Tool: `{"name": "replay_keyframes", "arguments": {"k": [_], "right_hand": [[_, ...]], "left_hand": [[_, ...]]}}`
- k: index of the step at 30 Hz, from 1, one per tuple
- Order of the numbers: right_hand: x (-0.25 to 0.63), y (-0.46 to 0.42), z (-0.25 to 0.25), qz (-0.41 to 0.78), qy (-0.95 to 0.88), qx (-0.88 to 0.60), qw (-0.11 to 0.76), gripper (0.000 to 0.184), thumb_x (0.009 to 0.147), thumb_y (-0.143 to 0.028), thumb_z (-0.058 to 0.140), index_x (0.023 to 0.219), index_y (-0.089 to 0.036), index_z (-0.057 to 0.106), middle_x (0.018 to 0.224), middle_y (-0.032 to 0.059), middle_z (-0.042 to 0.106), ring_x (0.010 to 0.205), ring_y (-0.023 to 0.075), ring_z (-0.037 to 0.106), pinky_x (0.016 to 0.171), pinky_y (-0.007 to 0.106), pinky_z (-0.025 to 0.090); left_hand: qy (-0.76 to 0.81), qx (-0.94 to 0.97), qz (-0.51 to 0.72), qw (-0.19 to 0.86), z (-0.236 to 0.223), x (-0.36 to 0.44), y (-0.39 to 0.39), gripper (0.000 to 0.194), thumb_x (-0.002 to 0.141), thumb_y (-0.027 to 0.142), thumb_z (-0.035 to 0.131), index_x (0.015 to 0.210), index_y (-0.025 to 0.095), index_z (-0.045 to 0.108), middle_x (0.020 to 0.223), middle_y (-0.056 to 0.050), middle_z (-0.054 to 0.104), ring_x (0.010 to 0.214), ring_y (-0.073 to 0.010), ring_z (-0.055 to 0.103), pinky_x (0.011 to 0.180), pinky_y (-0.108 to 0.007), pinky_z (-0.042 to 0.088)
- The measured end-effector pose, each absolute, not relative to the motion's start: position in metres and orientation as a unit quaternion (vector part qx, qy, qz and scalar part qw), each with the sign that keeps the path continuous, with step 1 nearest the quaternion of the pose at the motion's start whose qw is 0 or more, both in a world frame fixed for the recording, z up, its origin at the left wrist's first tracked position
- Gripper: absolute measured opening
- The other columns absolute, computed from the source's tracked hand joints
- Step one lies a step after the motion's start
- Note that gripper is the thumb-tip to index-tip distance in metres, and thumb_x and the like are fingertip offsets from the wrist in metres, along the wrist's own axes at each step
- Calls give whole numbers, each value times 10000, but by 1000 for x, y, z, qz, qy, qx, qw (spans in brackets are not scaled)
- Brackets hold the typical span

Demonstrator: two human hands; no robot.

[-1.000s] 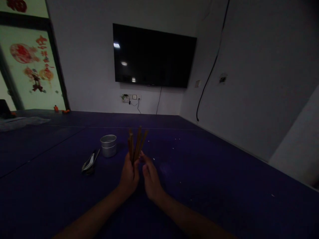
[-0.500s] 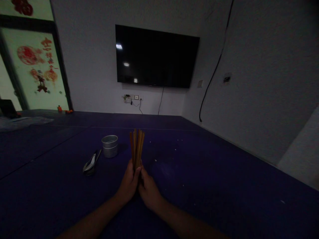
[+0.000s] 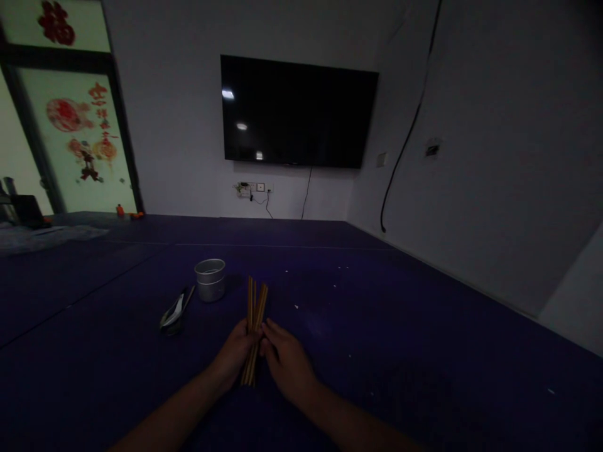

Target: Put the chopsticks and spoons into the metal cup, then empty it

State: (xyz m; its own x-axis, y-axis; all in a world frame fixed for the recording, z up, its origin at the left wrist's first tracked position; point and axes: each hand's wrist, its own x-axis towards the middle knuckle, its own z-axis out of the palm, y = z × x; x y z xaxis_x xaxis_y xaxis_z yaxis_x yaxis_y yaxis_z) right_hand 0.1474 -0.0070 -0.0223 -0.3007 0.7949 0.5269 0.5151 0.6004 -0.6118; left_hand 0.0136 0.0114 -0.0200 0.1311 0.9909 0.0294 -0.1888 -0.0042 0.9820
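Note:
A bundle of several wooden chopsticks (image 3: 262, 301) sits in my left hand (image 3: 235, 351), whose thumb lies across the front of it. The sticks lean slightly, their upper ends fanned a little and their lower ends showing below the hand. My right hand (image 3: 288, 358) is at the bundle's right side, its fingertips close to or touching the sticks; thumb and fingers are apart. Left of the bundle stands a round metal cup (image 3: 210, 282) with its open top up. Beside the cup lie spoons (image 3: 174, 312), one of them pale, with a thin handle pointing up to the right.
The dark blue surface (image 3: 400, 326) carries small white scraps. At the back hangs a television (image 3: 296, 113) on the wall, with sockets and cables below. A black cable (image 3: 400, 157) runs down the right wall. Plastic sheeting and a dark object (image 3: 28, 210) are at the far left.
The chopsticks have come down and tilted, and their lower ends now show. My right hand has loosened from around them and shifted slightly right. The view has tipped up a little.

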Motion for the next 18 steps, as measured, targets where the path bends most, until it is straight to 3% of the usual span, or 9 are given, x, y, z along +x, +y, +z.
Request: {"name": "replay_keyframes", "arguments": {"k": [7,14,18], "right_hand": [[146,-3,-16,197,-822,-383,374,362,904,-215,358,1205,-189,558,1154,94,606,1089,198,543,968,360,395],[150,3,-23,173,-830,-403,346,364,891,-184,366,1201,-192,556,1159,93,606,1143,221,498,1021,430,306],[152,7,-24,172,-844,-385,331,352,892,-178,381,1192,-217,560,1177,72,598,1158,202,484,1029,415,290]], "left_hand": [[428,527,474,560,-19,11,14,517,704,539,597,1037,147,547,920,-82,667,830,-189,635,728,-287,496],[466,584,417,518,-11,5,17,602,733,645,467,981,118,617,750,-69,687,685,-193,645,616,-294,503],[460,646,393,466,-12,3,22,509,755,570,474,915,121,653,805,-69,707,768,-208,648,703,-302,500]]}}
